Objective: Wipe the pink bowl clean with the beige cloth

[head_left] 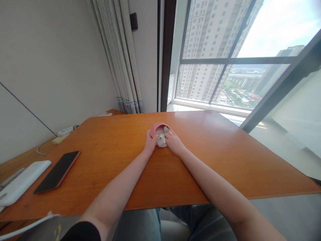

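A small pink item [158, 125], curved like a cap or an open pouch, is at the middle of the table; its exact kind cannot be made out. My left hand [150, 141] is closed on its left side, with the thumb at the opening. A crumpled off-white cloth [161, 140] hangs out of the pink item toward me. My right hand [173, 142] has its fingers closed at the right edge, on the off-white cloth. Its fingertips are partly hidden in the folds. Both forearms reach in over the table's near edge.
The wooden table [112, 134] carries a dark phone [57, 172] and a white flat device [25, 180] at the left. A power strip [66, 130] lies by the wall. A white cable [32, 226] runs at the lower left. Beyond stand a curtain [120, 60] and a window [228, 61].
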A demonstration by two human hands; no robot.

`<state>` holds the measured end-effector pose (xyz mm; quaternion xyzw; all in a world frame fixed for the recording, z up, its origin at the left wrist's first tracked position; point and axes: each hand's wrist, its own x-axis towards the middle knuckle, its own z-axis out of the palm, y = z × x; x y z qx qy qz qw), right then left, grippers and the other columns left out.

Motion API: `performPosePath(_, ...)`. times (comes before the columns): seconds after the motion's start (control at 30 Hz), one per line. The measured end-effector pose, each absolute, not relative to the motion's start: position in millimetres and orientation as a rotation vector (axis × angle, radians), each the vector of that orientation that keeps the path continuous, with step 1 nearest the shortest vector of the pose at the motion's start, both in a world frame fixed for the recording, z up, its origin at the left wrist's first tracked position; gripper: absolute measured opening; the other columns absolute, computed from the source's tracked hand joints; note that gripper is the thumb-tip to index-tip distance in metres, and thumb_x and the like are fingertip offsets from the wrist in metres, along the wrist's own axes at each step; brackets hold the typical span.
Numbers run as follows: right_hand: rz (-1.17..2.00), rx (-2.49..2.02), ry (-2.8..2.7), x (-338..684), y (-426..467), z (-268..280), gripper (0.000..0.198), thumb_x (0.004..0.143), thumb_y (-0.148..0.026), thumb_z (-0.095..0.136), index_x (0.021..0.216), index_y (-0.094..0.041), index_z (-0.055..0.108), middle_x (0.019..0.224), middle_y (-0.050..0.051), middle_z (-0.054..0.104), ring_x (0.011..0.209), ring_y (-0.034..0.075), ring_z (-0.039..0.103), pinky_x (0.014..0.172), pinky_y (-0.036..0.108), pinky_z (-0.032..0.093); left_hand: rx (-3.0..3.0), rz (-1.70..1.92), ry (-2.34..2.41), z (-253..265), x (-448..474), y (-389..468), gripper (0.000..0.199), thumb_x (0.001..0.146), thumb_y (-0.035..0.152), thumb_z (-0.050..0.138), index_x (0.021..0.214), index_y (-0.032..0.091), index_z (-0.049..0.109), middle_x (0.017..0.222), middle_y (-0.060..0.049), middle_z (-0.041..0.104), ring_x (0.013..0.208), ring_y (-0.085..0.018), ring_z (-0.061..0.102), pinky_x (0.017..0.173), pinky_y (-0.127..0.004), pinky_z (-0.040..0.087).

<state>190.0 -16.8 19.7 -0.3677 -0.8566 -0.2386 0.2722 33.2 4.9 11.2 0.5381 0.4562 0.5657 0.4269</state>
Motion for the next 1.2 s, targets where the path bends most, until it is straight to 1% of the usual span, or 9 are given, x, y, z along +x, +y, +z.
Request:
performPosePath(0.1,-0.617,-0.933,-2.383,191,-17,23,0.019,0.091,-0.019,0.049,0.09,-0.019,0.069,0.082,0.004,0.058,0.094,0.019,0.052,0.108,0.043,0.036,1.564,1.258,1.175,21,18,12,0.031,0.075,0.031,0.061,0.1,0.016,0.052,0.102,-0.009,0.061,0.1,-0.024,0.058,0.093,-0.042,0.046)
performPosePath(0.17,-0.613,-0.928,-2.411,191,-17,23,0.019,0.09,-0.018,0.05,0.089,-0.018,0.069,0.082,0.005,0.059,0.095,0.02,0.052,0.106,0.041,0.038,1.61,1.267,1.133,23,15,9,0.044,0.074,0.033,0.064,0.112,0.016,0.049,0.114,-0.011,0.058,0.11,-0.024,0.055,0.099,-0.04,0.042)
performPosePath(0.3,-0.639,-0.988,-2.318,190,-20,20,0.017,0.09,-0.019,0.052,0.094,-0.017,0.069,0.082,0.006,0.058,0.096,0.021,0.052,0.102,0.041,0.041,1.463,1.439,1.096,16,27,0,0.073,0.073,0.033,0.067,0.136,0.02,0.032,0.142,-0.013,0.042,0.131,-0.024,0.042,0.109,-0.037,0.033)
performPosePath(0.5,-0.668,-0.913,-2.333,189,-18,21,0.023,0.093,-0.021,0.047,0.085,-0.021,0.068,0.081,0.004,0.059,0.089,0.019,0.052,0.104,0.041,0.038,1.664,1.299,1.01,26,12,13,0.067,0.069,0.019,0.061,0.134,0.019,0.045,0.138,-0.009,0.05,0.131,-0.026,0.042,0.113,-0.038,0.028)
performPosePath(0.7,-0.622,-1.007,-2.322,192,-16,19,0.021,0.091,-0.019,0.048,0.086,-0.019,0.069,0.08,0.006,0.059,0.088,0.021,0.051,0.097,0.041,0.043,1.43,1.429,0.949,14,24,5,0.08,0.072,0.032,0.069,0.142,0.021,0.032,0.144,-0.01,0.043,0.133,-0.024,0.04,0.11,-0.036,0.031)
performPosePath(0.9,-0.434,-1.013,-2.347,186,-20,20,0.02,0.089,-0.017,0.049,0.092,-0.022,0.068,0.085,0.007,0.059,0.095,0.022,0.053,0.1,0.042,0.04,1.373,1.415,0.889,6,24,14,0.049,0.074,0.03,0.066,0.119,0.02,0.051,0.125,-0.007,0.056,0.121,-0.024,0.049,0.105,-0.036,0.035)
performPosePath(1.07,-0.172,-0.966,-2.221,180,-28,26,0.024,0.084,-0.017,0.051,0.103,-0.022,0.063,0.101,0.007,0.063,0.106,0.024,0.055,0.113,0.053,0.023,1.256,1.368,0.888,10,8,25,0.04,0.075,0.03,0.06,0.113,0.02,0.056,0.123,-0.007,0.058,0.119,-0.024,0.05,0.101,-0.036,0.038)
performPosePath(1.1,-0.124,-0.97,-2.082,181,-30,28,0.027,0.083,-0.017,0.049,0.107,-0.022,0.061,0.104,0.007,0.063,0.107,0.024,0.056,0.113,0.055,0.023,1.212,1.344,0.885,10,8,25,0.039,0.076,0.031,0.059,0.113,0.02,0.056,0.121,-0.007,0.059,0.115,-0.024,0.052,0.097,-0.036,0.041)
performPosePath(1.2,-0.047,-0.996,-1.57,186,-39,39,0.037,0.085,-0.016,0.042,0.12,-0.021,0.053,0.11,0.01,0.062,0.107,0.024,0.057,0.103,0.051,0.039,1.158,1.286,0.921,6,12,24,0.035,0.077,0.033,0.06,0.109,0.02,0.057,0.113,-0.007,0.061,0.104,-0.023,0.057,0.087,-0.035,0.045)
